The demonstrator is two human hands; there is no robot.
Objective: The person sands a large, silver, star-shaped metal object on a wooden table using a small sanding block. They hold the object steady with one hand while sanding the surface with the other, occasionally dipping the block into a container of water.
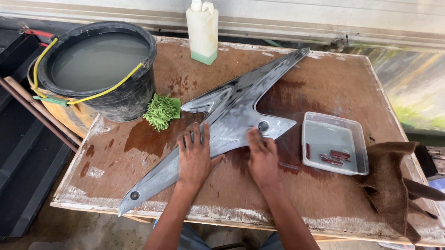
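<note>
While the grey, arrow-shaped panel (222, 120) lies flat on the wet wooden table (329, 204), both hands are laid on its middle stretch. Its long axis runs on a slant — from a low tip beyond the left hand, towards the near edge, up to a thin point well ahead of the right hand, near the far edge. The left hand (195, 156) is pressed flat with fingers spread, palm down, over the lower limb of the panel; nothing is pinched. The right hand (262, 159) is set just beside it, fingers together and flat on the panel's edge by a small round hole — whether something thin lies under those fingers cannot be told. Both forearms come up from the near edge, slightly converging. Just right of the right hand stands a shallow plastic tray (336, 126) with water; ahead of the left hand, a green sponge (161, 111) and a black bucket (128, 98).
</note>
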